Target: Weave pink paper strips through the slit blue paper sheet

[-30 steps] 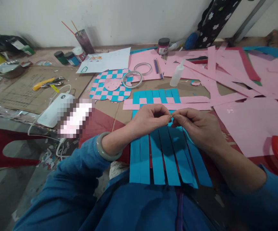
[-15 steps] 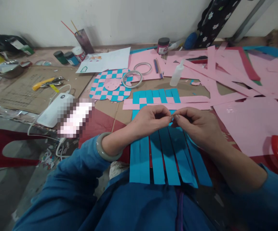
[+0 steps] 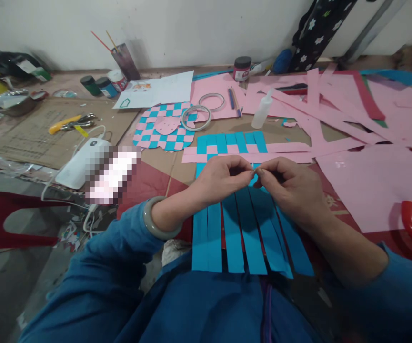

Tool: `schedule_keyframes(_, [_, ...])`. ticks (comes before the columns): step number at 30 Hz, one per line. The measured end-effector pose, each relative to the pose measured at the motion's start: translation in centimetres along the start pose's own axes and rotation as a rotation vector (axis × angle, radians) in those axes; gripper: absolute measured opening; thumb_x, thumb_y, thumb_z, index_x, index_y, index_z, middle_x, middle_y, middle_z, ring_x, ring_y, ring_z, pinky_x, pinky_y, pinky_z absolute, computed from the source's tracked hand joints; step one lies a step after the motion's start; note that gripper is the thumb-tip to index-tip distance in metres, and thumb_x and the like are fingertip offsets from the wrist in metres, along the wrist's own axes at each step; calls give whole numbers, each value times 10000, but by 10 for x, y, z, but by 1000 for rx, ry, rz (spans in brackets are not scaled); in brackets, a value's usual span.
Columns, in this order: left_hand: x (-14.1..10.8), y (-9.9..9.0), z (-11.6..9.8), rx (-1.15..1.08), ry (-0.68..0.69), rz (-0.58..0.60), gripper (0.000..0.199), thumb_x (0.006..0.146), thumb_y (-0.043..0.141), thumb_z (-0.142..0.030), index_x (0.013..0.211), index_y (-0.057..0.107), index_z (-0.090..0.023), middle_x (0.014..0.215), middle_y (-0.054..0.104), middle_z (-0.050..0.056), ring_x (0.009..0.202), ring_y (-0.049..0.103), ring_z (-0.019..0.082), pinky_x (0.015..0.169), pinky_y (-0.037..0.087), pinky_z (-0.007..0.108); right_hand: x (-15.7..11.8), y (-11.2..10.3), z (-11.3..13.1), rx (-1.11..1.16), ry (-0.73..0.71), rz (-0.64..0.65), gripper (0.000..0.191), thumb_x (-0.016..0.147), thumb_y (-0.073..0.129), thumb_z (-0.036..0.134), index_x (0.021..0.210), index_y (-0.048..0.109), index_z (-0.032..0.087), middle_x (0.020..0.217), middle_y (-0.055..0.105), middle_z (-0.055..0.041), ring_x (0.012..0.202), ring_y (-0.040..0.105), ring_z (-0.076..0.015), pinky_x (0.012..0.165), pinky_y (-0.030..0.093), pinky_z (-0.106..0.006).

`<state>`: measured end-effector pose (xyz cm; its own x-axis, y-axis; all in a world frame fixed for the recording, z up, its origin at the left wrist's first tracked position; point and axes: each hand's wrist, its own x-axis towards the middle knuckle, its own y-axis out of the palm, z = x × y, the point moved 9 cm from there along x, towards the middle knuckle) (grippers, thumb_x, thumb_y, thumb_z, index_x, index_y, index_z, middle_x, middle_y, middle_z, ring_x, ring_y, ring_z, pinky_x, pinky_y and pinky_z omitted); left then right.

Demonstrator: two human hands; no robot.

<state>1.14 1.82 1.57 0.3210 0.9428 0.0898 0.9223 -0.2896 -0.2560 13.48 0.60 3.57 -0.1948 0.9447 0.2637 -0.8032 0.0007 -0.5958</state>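
Note:
My left hand (image 3: 223,180) and my right hand (image 3: 291,186) meet above a blue paper strip mat, their fingertips pinching a tiny pale scrap (image 3: 255,171) that is too small to identify. Loose blue strips (image 3: 232,233) run from under my hands towards my lap. Beyond them, pink strips (image 3: 245,157) are woven through the blue ones (image 3: 230,142). A pale bangle (image 3: 155,220) circles my left wrist. My forearms and fingers hide the middle of the strips.
A finished blue-and-pink woven piece (image 3: 163,128) lies to the far left, with tape rolls (image 3: 195,118) on it. Pink paper sheets (image 3: 370,186) and strips cover the right. A plastic bottle (image 3: 262,112) stands ahead. A corded white device (image 3: 79,166) lies left on cardboard.
Both hands have shifted slightly towards the far side of the table, still pinched together at the fingertips. The paper strips and other objects have stayed in place.

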Motion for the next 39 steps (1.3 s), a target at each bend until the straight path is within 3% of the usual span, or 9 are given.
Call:
schedule_keyframes(11, [2, 0, 6, -14, -11, -13, 70, 736, 605, -197, 698, 629, -144, 641, 604, -7, 609, 524, 79, 560, 408, 210, 0, 2, 2, -81, -48, -29, 115, 812, 563, 222, 720, 627, 249, 656, 667, -12, 567, 572, -163, 528, 390, -308])
schedule_keyframes(19, [1, 3, 5, -80, -21, 26, 62, 731, 595, -187, 687, 609, -147, 624, 579, -17, 584, 501, 71, 549, 399, 210, 2, 5, -4, 96, 61, 28, 125, 812, 569, 239, 693, 608, 243, 590, 642, 8, 532, 571, -145, 507, 425, -282])
schedule_keyframes(28, [0, -3, -5, -9, 64, -51, 102, 778, 620, -237, 734, 637, -147, 686, 652, 5, 620, 559, 81, 568, 440, 205, 4, 13, -21, 456, 230, 76, 151, 809, 639, 308, 682, 601, 237, 580, 593, 21, 532, 595, -129, 554, 521, -279])
schedule_keyframes(39, [-2, -3, -10, 78, 131, -55, 87, 801, 595, -193, 747, 650, -154, 742, 691, 16, 697, 619, 99, 673, 498, 230, 4, 14, -18, 388, 197, 78, 185, 825, 628, 334, 677, 590, 229, 589, 593, 18, 533, 589, -118, 513, 503, -251])
